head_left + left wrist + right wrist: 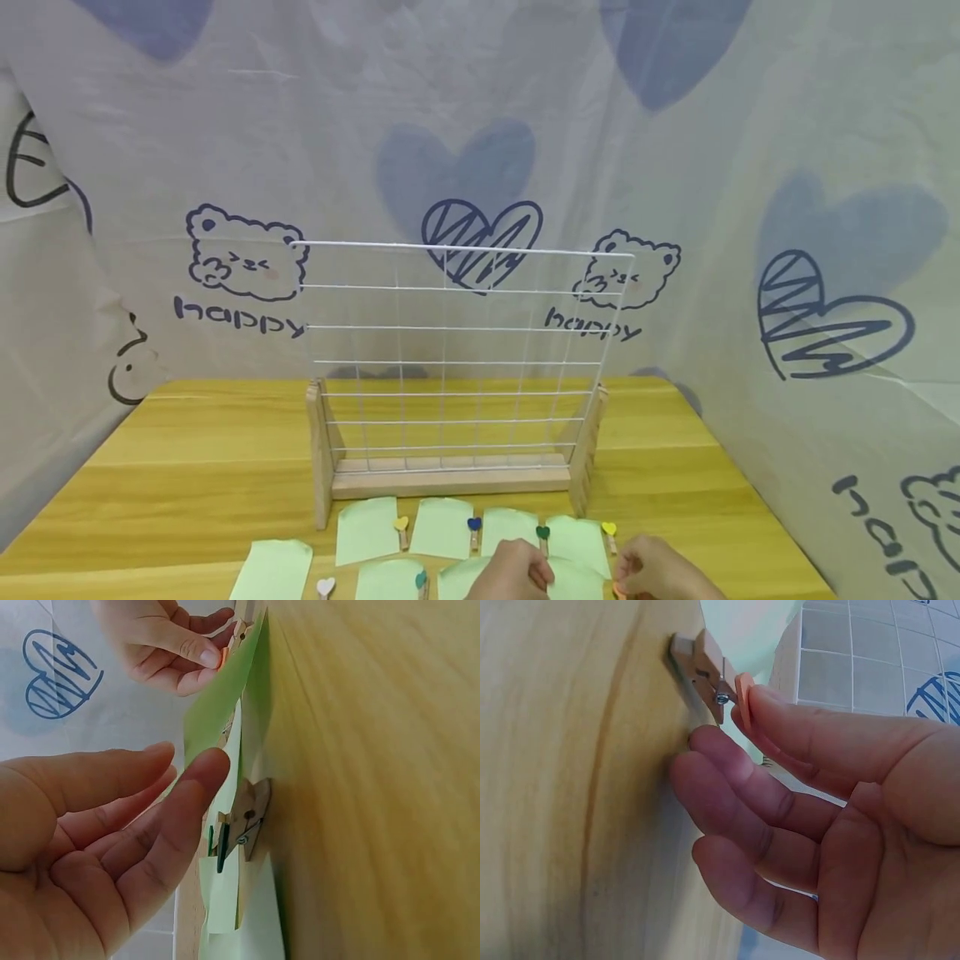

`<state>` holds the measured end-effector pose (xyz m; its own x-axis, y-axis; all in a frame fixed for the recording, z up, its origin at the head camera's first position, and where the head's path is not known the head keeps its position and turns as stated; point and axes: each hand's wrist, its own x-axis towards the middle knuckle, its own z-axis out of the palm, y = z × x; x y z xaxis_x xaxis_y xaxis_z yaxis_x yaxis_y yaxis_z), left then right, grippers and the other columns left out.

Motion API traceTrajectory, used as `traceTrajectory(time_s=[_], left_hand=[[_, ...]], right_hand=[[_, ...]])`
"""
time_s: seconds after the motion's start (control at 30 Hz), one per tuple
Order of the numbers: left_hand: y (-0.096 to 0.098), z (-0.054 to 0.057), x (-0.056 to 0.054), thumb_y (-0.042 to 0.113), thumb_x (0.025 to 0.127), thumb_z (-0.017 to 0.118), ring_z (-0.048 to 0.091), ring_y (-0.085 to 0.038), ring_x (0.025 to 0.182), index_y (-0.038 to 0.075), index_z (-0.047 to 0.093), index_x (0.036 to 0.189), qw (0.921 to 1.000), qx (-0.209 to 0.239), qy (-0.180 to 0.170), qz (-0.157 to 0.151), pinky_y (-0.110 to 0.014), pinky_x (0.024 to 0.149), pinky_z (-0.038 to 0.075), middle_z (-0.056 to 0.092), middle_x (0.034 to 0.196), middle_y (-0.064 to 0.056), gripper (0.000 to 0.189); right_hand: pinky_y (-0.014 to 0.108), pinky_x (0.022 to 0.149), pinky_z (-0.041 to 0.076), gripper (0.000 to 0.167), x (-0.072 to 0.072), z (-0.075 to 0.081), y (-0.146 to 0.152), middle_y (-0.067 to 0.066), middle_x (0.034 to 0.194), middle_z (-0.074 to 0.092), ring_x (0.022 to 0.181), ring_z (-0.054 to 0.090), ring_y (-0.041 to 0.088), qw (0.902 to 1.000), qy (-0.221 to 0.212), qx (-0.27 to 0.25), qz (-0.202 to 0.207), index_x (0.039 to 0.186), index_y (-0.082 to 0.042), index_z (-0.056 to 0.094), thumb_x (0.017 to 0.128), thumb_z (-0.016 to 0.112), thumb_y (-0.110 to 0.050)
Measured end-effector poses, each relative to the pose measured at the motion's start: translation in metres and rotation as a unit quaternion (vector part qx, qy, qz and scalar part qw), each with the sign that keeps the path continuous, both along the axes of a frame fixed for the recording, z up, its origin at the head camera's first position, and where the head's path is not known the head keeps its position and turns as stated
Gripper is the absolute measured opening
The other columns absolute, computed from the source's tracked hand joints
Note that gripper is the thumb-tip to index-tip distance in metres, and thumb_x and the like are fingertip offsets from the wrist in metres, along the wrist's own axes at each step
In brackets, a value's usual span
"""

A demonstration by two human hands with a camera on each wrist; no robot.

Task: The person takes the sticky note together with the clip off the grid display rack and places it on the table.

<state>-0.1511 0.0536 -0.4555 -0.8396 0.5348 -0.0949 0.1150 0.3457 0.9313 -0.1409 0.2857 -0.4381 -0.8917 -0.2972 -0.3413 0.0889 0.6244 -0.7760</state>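
Note:
My right hand (662, 569) pinches a small wooden clothespin with an orange top (745, 697) between thumb and forefinger. The other fingers are loosely bent in the right wrist view, and the pin's wooden end (705, 664) is near the tabletop. Beside it lies a pale green paper note (573, 581). My left hand (512, 572) hovers over the notes with thumb and fingers apart, holding nothing. In the left wrist view, a clothespin with a dark green top (250, 817) is just beyond its fingertips. The head view cuts off the lower part of both hands.
Several green notes (365, 533) lie in rows, with heart-topped clothespins, yellow (402, 532), blue (474, 532), teal (422, 581) and white (325, 587), among them. Behind stands a white wire grid (457, 362) on a wooden base (450, 481). Printed cloth (337, 125) surrounds the wooden table (187, 467).

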Motion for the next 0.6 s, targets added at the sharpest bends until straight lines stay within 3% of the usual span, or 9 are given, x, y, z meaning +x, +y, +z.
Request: traceTrajectory(time_s=[0.2,0.43,0.6], left_hand=[[0.0,0.002,-0.001,-0.018,0.064,0.064,0.056,-0.013,0.056,-0.004,0.064,0.072,1.0,-0.003,0.008,0.002,-0.022,0.053,0.047,0.061,0.062,-0.007,0.016],[-0.004,0.003,-0.002,-0.015,0.067,0.06,0.054,-0.016,0.06,-0.002,0.064,0.075,0.9997,-0.007,-0.021,0.006,-0.028,0.055,0.047,0.06,0.064,-0.005,0.016],[-0.012,0.007,-0.005,-0.007,0.075,0.062,0.054,-0.013,0.061,-0.001,0.066,0.078,0.9998,-0.004,0.018,-0.002,-0.026,0.055,0.046,0.06,0.067,-0.001,0.008]], right_hand=[[0.029,0.055,0.043,0.006,-0.002,-0.002,0.001,0.002,0.065,0.052,0.057,0.045,0.013,0.9997,-0.005,0.013,-0.022,0.073,0.002,0.058,0.078,0.059,0.006],[0.026,0.051,0.038,0.009,-0.003,0.0,0.001,0.001,0.062,0.049,0.053,0.04,0.011,0.9997,0.018,0.013,-0.01,0.072,0.001,0.056,0.08,0.057,0.004],[0.025,0.047,0.035,0.01,-0.008,0.01,-0.006,0.001,0.062,0.046,0.053,0.039,0.013,0.9981,0.061,0.001,0.001,0.076,0.003,0.055,0.085,0.053,-0.002]])
